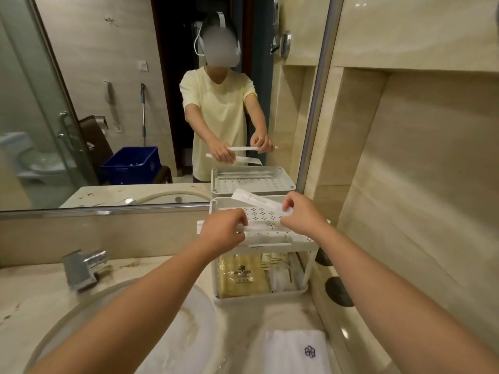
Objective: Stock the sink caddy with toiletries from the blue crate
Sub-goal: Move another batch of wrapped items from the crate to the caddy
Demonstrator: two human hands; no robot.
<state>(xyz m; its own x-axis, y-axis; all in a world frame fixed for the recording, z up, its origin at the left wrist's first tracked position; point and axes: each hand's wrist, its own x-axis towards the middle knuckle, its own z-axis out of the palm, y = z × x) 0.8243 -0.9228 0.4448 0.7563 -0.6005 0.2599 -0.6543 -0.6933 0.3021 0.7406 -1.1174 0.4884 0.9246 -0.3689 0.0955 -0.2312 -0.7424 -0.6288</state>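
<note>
In the head view, the left hand (224, 230) and right hand (299, 211) are each pinching one end of a white sachet (266, 225), holding it just above the caddy's (259, 295) top tray. The left hand is hiding the sachet's near end, and its print is blurring beyond reading.

The caddy (214, 268) stands just before the mirror (108, 90) and near the wall (418, 184) on its right, so its top tray (259, 213) is open only from above, the front and the left. My left hand (224, 233) and right hand (302, 214), gripping white packets (266, 225), fill the room over it. The lower shelf (259, 294) is crammed with sachets (240, 273), and the faucet (81, 268) stands well off left.
</note>
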